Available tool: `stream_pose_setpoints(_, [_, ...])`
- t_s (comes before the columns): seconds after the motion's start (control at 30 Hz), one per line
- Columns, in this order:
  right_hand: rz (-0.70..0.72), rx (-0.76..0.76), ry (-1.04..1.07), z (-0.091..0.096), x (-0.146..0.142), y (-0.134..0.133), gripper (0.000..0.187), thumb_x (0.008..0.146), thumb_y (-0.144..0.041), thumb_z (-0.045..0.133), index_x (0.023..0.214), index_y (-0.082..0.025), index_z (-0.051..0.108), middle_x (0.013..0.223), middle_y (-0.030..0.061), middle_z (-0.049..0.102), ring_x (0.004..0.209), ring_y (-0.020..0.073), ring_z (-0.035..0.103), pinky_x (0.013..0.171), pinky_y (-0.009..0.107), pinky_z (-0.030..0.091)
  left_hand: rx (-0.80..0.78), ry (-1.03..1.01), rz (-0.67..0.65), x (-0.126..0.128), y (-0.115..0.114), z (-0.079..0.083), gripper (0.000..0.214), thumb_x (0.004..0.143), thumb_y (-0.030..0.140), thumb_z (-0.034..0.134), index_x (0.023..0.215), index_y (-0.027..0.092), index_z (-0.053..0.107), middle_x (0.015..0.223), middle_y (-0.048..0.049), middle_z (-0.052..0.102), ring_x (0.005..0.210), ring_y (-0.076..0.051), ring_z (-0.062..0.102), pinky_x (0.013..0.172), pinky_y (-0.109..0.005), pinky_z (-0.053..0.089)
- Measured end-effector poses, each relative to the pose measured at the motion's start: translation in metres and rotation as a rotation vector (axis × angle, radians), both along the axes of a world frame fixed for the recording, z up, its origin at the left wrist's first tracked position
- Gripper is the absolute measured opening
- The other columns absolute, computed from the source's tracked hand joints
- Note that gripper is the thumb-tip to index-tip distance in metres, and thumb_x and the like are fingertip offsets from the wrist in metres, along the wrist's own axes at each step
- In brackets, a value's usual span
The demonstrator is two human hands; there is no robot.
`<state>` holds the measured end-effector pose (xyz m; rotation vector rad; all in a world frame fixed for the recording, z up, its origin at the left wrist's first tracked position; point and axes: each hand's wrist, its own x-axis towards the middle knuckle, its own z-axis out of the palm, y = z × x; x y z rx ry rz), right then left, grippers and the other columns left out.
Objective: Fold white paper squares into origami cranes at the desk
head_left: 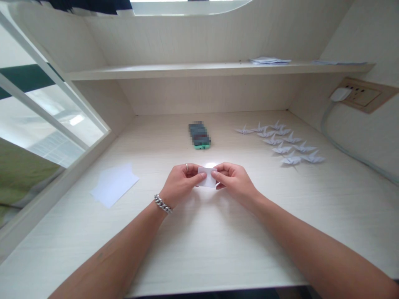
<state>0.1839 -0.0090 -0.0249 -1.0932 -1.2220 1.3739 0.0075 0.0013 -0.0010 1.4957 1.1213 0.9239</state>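
Observation:
A small folded piece of white paper (207, 179) is held up between my two hands, above the middle of the desk. My left hand (183, 180), with a ring and a chain bracelet, pinches its left side, thumb in front. On the right side my right hand (232, 178) grips it the same way. The fingers behind the paper are partly hidden. Several folded paper cranes (291, 158) stand in a group at the right rear of the desk. Loose sheets of white paper (114, 185) lie to the left.
A phone-like object with a green edge (202, 146), its top pixelated, lies beyond my hands. Above runs a shelf (174, 71) with a stack of paper (269, 61). A charger (341, 94) sits in the right wall's socket, its cable (349, 153) hanging along the desk's right side.

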Motion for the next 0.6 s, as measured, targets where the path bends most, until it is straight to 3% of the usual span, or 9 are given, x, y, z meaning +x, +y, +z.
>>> stream_pose_setpoints(0.3, [0.000, 0.123, -0.082, -0.0023, 0.0009, -0.0014, 0.020, 0.072, -0.033, 0.073, 0.081, -0.016, 0.068, 0.071, 0.0014, 0.067, 0.060, 0.0129, 0.059, 0.054, 0.026, 0.048, 0.061, 0.042, -0.019, -0.0011, 0.0017, -0.0030, 0.015, 0.074, 0.028, 0.070, 0.078, 0.013, 0.071, 0.068, -0.0021, 0.067, 0.058, -0.011, 0.055, 0.054, -0.021, 0.042])
stream_pose_setpoints(0.6, [-0.011, 0.142, -0.085, -0.0025, 0.0011, -0.0016, 0.020, 0.071, -0.034, 0.075, 0.080, -0.017, 0.070, 0.069, 0.0016, 0.068, 0.058, 0.0131, 0.058, 0.054, 0.027, 0.046, 0.117, 0.061, -0.020, -0.0019, 0.0034, -0.0039, 0.016, 0.074, 0.029, 0.070, 0.081, 0.014, 0.073, 0.073, -0.0037, 0.071, 0.064, -0.014, 0.061, 0.060, -0.023, 0.047])
